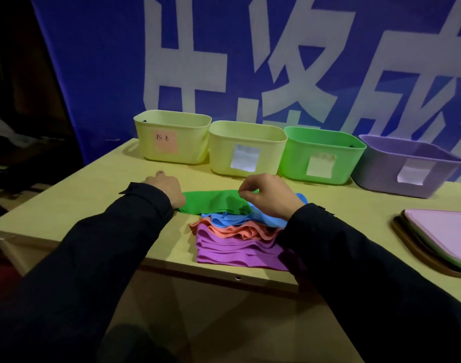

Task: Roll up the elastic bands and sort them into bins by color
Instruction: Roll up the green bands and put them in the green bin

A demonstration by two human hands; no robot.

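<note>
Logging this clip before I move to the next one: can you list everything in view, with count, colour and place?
green band: 1, green, top of the pile, stretched between both hands
blue bands: count unclear, blue, under the green one
orange bands: count unclear, orange, middle of the pile
purple bands: several, purple, bottom of the pile at the table's near edge
bins: 4 in a row at the back; two pale yellow, one green, one purple, each labelled
table: 1, light wood
stacked boards: pink on top, far right
banner: blue with white characters, behind
left hand: grips the band's left end
right hand: pinches its right part
</note>
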